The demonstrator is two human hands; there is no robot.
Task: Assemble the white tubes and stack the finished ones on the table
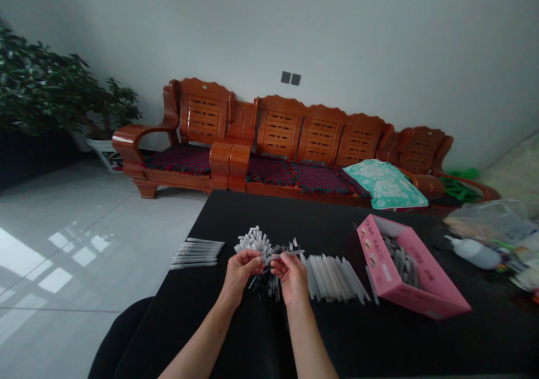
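Over the black table, my right hand (pixel 290 272) pinches a slim grey pen-like tube (pixel 297 252), which points out to the right. Close beside it, my left hand (pixel 245 266) is closed in a pinch near the tube's left end; what its fingertips hold is too small to make out. Behind my hands lies a heap of short white pieces, like pen caps (pixel 254 238). Small dark parts (pixel 263 289) are scattered beneath and between the hands. A row of translucent tubes (pixel 334 278) lies right of my right hand. Several whitish pen-like sticks (pixel 197 254) lie side by side at the left edge.
A pink box (pixel 433 266) on the right holds many grey tubes. Beyond it are a white squeeze bottle (pixel 478 254) and a clear plastic bag (pixel 492 219). A wooden sofa (pixel 278 126) with a teal cushion (pixel 387 182) stands behind the table (pixel 236 210).
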